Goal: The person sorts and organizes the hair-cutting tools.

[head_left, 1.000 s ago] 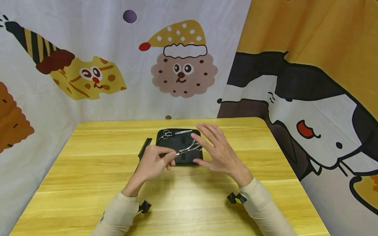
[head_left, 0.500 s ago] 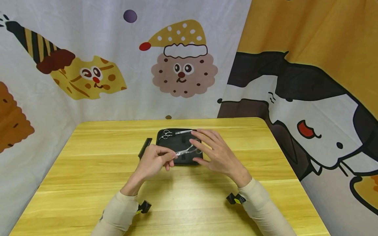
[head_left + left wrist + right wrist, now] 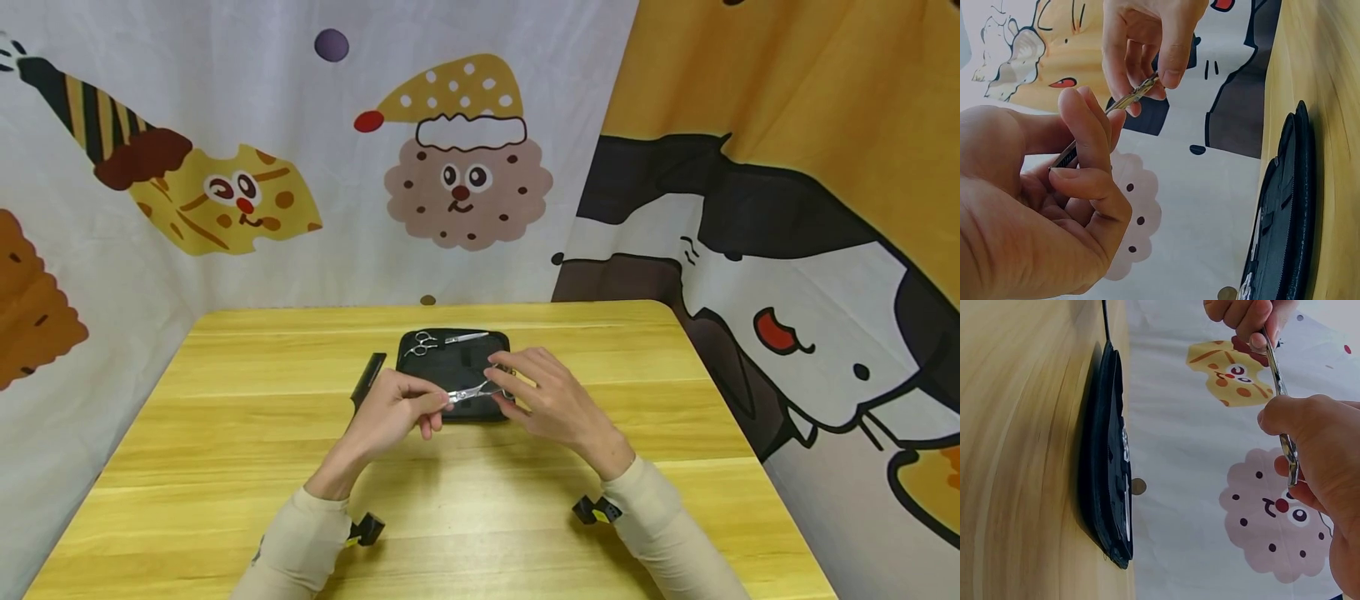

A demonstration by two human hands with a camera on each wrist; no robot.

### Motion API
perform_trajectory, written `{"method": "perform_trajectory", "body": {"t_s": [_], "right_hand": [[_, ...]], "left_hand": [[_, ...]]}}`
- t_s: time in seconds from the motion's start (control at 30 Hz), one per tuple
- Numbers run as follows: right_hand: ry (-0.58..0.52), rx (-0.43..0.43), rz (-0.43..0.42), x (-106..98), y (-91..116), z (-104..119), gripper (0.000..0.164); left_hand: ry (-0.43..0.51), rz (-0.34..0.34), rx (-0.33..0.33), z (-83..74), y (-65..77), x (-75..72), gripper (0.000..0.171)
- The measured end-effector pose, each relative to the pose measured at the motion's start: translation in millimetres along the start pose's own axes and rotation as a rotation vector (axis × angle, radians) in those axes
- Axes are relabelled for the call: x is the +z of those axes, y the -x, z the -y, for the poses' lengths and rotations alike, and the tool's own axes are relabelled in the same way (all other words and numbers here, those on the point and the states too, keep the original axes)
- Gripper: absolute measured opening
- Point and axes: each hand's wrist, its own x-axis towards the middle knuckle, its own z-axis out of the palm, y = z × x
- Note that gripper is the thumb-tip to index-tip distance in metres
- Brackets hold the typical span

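Note:
A pair of silver scissors (image 3: 468, 392) is held level in the air over the black case. At the blade end, my left hand (image 3: 397, 408) pinches it between thumb and fingers. My right hand (image 3: 558, 404) has its thumb and fingers about the finger rings, partly hiding them; in the right wrist view the scissors' handle (image 3: 1289, 450) passes behind its thumb. The black case (image 3: 442, 367) lies open-faced on the table beneath. Another pair of scissors (image 3: 422, 342) lies along its far side, with its blades partly under a strap.
Left of the case lies a black comb (image 3: 367, 381), its near end hidden behind the left hand. The wooden table (image 3: 225, 433) reaches back to a curtain (image 3: 262, 100) with cartoon prints. Each sleeve carries a small camera, such as the left camera (image 3: 367, 529).
My right hand has come down and in from above the handles, its spread fingers closing on the scissors' rings. The scissors have levelled out slightly; the left hand keeps its pinch.

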Motion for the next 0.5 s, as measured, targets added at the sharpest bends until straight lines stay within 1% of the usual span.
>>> {"method": "perform_trajectory", "body": {"t_s": [0.2, 0.5], "right_hand": [[-0.009, -0.01, -0.033, 2.0, -0.1, 0.9, 0.049], [-0.048, 0.022, -0.013, -0.2, 0.6, 3.6, 0.043]], "left_hand": [[0.005, 0.006, -0.006, 0.1, 0.4, 1.0, 0.023], [-0.039, 0.023, 0.012, 0.3, 1.8, 0.7, 0.024]]}}
